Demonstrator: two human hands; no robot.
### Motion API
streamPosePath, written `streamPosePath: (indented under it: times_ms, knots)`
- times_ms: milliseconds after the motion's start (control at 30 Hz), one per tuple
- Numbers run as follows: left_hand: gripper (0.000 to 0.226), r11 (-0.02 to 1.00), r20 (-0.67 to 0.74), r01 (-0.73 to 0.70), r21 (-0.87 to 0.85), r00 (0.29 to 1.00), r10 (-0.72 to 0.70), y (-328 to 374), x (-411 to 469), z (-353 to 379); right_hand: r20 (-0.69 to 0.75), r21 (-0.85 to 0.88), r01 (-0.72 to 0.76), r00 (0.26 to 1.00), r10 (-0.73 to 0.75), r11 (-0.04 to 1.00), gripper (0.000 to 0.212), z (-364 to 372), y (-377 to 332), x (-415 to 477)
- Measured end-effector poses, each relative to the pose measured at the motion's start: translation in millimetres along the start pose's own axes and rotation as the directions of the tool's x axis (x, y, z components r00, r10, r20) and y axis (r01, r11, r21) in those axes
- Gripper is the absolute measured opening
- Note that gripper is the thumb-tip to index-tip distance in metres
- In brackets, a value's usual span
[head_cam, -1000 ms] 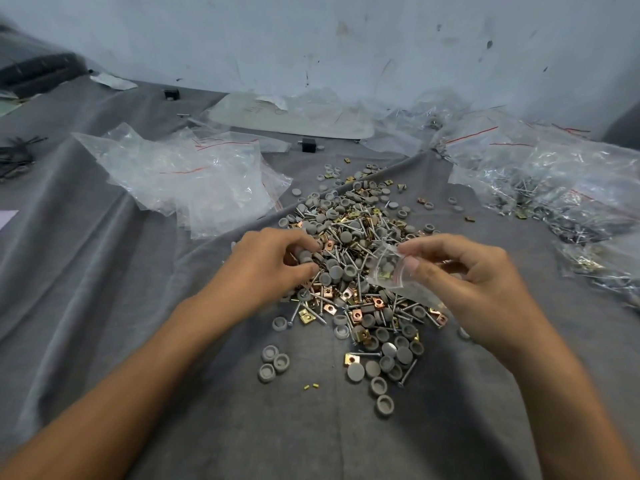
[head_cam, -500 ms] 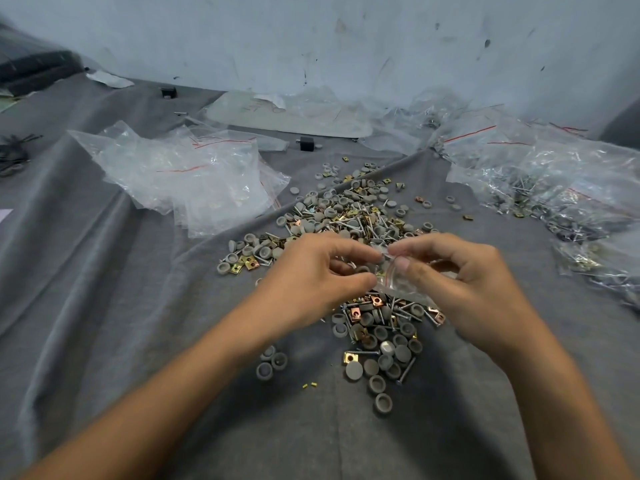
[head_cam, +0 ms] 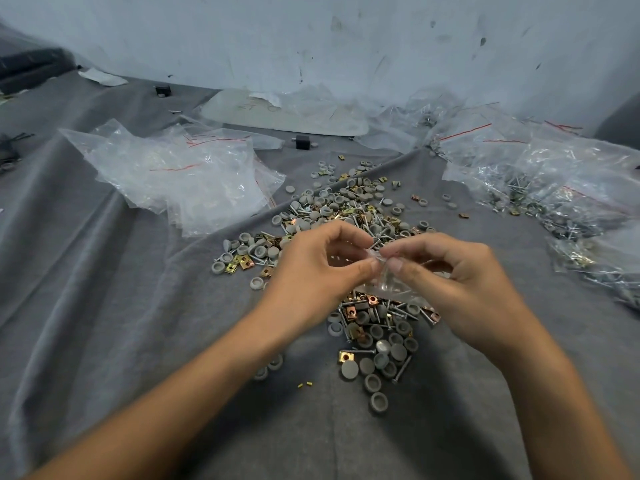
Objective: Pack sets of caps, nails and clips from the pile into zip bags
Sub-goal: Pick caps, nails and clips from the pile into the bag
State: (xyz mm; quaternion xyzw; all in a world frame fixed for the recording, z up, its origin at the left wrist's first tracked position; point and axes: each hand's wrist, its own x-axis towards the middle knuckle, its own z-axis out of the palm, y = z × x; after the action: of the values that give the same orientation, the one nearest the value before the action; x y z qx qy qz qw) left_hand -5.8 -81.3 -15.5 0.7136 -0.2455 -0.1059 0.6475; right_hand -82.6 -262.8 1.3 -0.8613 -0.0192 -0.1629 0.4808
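View from a head-worn camera looking down at two bare forearms reaching out over a table (head_cam: 104, 341) covered with grey cloth. The hands meet in the middle of the view, just above a pile (head_cam: 346, 209) of small hardware: round grey caps, silver nails, and square brass and copper-coloured clips.

The left hand (head_cam: 311, 271) comes in from the lower left with its wrist raised and its palm turned to the right. Its fingers (head_cam: 346, 232) are curled, and the forefinger and thumb close together on the top edge of a small zip bag (head_cam: 388, 285). I cannot tell whether they also hold a small part.

The right hand (head_cam: 460, 289) comes in from the lower right with its knuckles up. Its thumb and forefinger pinch the same top edge from the other side, with the tips almost touching those of the left hand. The other fingers are bent loosely behind the bag. The clear bag hangs down from the two pinches, over the near part of the pile and partly hidden by the right hand. Its contents cannot be made out.

A few loose caps (head_cam: 377, 400) lie on the cloth nearest the person. To the left of the pile lies a heap of empty zip bags (head_cam: 180, 174) with red seal lines. To the right lie filled bags (head_cam: 554, 188) that show nails and caps. A scuffed pale wall (head_cam: 311, 36) stands behind the table.
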Motion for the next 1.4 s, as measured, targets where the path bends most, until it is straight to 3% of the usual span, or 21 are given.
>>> streamPosePath:
  times_ms: [100, 300, 400, 467, 533, 600, 767, 933, 1133, 1267, 1400]
  knots:
    - [0.021, 0.999, 0.042, -0.028, 0.015, 0.999, 0.028, 2.9, -1.5, 0.2, -0.012, 0.025, -0.009, 1.0, 0.009, 1.0, 0.019, -2.1, 0.7, 0.0]
    - [0.004, 0.944, -0.022, -0.112, 0.31, 0.992, 0.125, 5.2, 0.7, -14.7, -0.136, 0.069, -0.036, 0.99, 0.045, 0.997, 0.017, -7.8, 2.6, 0.8]
    - [0.005, 0.816, 0.163, -0.148, 0.559, 0.984, 0.066, 0.1, -5.0, -10.8, -0.189, 0.095, -0.048, 0.98, 0.065, 0.994, 0.014, -9.3, 1.7, 1.4]
    - [0.019, 0.678, 0.274, -0.23, 0.698, 0.961, 0.044, -6.9, -10.6, -0.7, -0.209, 0.107, -0.051, 0.975, 0.073, 0.993, 0.014, -9.8, 1.2, 1.6]
    - [0.035, 0.542, 0.261, -0.257, 0.8, 0.963, 0.071, -14.0, -15.0, 10.3, -0.206, 0.107, -0.055, 0.976, 0.076, 0.993, 0.014, -9.6, 1.3, 1.5]
    - [0.044, 0.481, 0.208, -0.23, 0.846, 0.973, 0.099, -17.7, -17.7, 17.5, -0.198, 0.095, -0.055, 0.977, 0.073, 0.994, 0.015, -9.3, 2.2, 1.4]
    - [0.03, 0.525, 0.256, -0.25, 0.814, 0.965, 0.062, -11.6, -12.0, 11.6, -0.18, 0.073, -0.047, 0.982, 0.059, 0.996, 0.015, -8.3, 3.1, 1.5]
    - [0.022, 0.429, 0.373, -0.383, 0.818, 0.921, 0.111, -5.2, -17.5, 12.3, -0.151, 0.06, -0.05, 0.987, 0.059, 0.997, 0.015, -7.5, 3.9, 1.2]
    - [0.02, 0.418, 0.426, -0.469, 0.778, 0.883, 0.196, -7.8, -19.7, 13.5, -0.138, 0.059, -0.059, 0.988, 0.067, 0.996, 0.015, -6.7, 3.1, 1.0]
    - [0.014, 0.544, 0.347, -0.404, 0.736, 0.914, 0.209, -7.2, -16.8, 8.0, -0.136, 0.052, -0.058, 0.989, 0.065, 0.997, 0.016, -8.9, 3.1, 0.7]
    - [0.006, 0.701, 0.16, -0.23, 0.675, 0.973, 0.165, -3.7, -7.1, -10.7, -0.13, 0.06, -0.055, 0.989, 0.063, 0.997, 0.015, -9.5, 3.7, -0.7]
